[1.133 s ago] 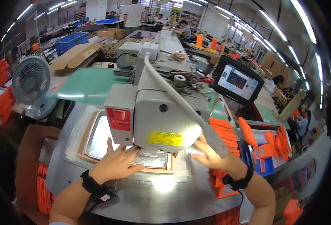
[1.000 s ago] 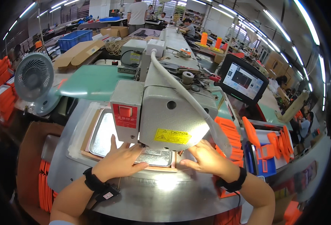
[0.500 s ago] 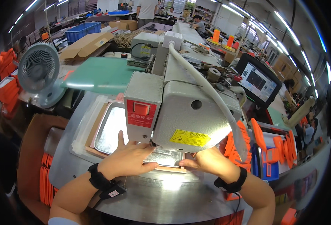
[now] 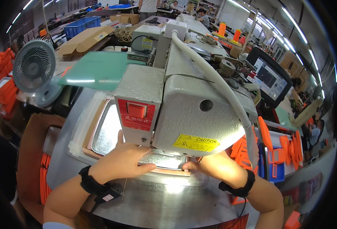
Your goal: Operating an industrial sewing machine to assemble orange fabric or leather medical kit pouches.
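Note:
A shiny, silvery clear panel (image 4: pixel 106 131) with rounded corners lies in a flat brown-edged frame (image 4: pixel 96 128) under the grey head of an industrial sewing machine (image 4: pixel 199 118). My left hand (image 4: pixel 119 162) rests over the panel's near part, fingers spread and thumb stretched to the right. Some of its fingertips pass behind the machine's switch box. At the panel's near right corner is my right hand (image 4: pixel 218 166), its thumb against the edge. The machine head hides most of the right fingers, so their grip does not show.
The switch box (image 4: pixel 136 114) with a red button hangs low above my left hand. A metal table (image 4: pixel 157 204) stretches toward me. On the left are a fan (image 4: pixel 35 66) and a carton (image 4: pixel 38 133) of orange pieces. A blue tray (image 4: pixel 277 173) and a screen (image 4: pixel 269 76) stand right.
The machine head looks slightly larger and closer as the view shifts. My left hand has slid a little to the left; my right hand stays at the corner.

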`<state>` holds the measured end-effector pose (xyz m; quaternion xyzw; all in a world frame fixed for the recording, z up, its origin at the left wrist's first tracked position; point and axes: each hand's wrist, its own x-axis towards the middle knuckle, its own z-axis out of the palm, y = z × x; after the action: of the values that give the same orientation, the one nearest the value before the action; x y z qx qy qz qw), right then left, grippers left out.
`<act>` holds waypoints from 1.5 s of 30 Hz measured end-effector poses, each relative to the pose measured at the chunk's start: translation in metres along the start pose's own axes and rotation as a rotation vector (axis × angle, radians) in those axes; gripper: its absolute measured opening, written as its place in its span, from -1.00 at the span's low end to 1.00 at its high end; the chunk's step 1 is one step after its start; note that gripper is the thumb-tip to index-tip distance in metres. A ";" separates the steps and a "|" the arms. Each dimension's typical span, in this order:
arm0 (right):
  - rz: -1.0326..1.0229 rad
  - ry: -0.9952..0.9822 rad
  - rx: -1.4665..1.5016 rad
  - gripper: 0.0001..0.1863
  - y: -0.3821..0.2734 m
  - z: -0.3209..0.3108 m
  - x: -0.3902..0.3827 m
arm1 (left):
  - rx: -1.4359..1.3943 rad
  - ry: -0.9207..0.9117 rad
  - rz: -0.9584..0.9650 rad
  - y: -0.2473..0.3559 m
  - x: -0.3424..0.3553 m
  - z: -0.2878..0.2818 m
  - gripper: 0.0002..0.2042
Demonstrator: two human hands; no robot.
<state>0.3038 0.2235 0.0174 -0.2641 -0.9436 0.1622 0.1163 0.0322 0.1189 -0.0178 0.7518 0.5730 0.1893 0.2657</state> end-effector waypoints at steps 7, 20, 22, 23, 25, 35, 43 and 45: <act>-0.004 0.015 0.008 -0.45 -0.001 0.001 -0.001 | 0.008 -0.182 -0.112 0.003 -0.001 -0.018 -0.45; 0.009 0.024 0.023 -0.44 -0.005 0.002 0.000 | 0.027 -0.192 -0.145 -0.002 -0.004 -0.016 -0.41; 0.016 0.025 0.021 -0.44 -0.004 0.002 0.000 | 0.028 -0.181 -0.130 -0.003 -0.003 -0.015 -0.41; 0.022 0.025 0.025 -0.44 -0.004 0.003 0.001 | 0.036 -0.171 -0.115 -0.003 -0.003 -0.014 -0.41; -0.020 0.039 -0.005 -0.43 -0.001 0.004 0.000 | 0.042 -0.162 -0.098 -0.004 -0.003 -0.014 -0.41; -0.036 -0.015 -0.046 -0.37 -0.002 -0.002 0.002 | 0.079 -0.141 -0.065 -0.012 -0.001 -0.008 -0.38; 0.008 -0.063 -0.109 -0.39 -0.002 0.001 0.000 | 0.148 -0.102 -0.042 -0.017 -0.001 -0.003 -0.36; 0.030 -0.091 -0.133 -0.39 -0.004 0.001 0.000 | 0.156 -0.092 -0.027 -0.020 -0.002 -0.001 -0.35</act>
<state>0.3017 0.2204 0.0181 -0.2776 -0.9526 0.1126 0.0528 0.0159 0.1212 -0.0296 0.7703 0.5834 0.1058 0.2347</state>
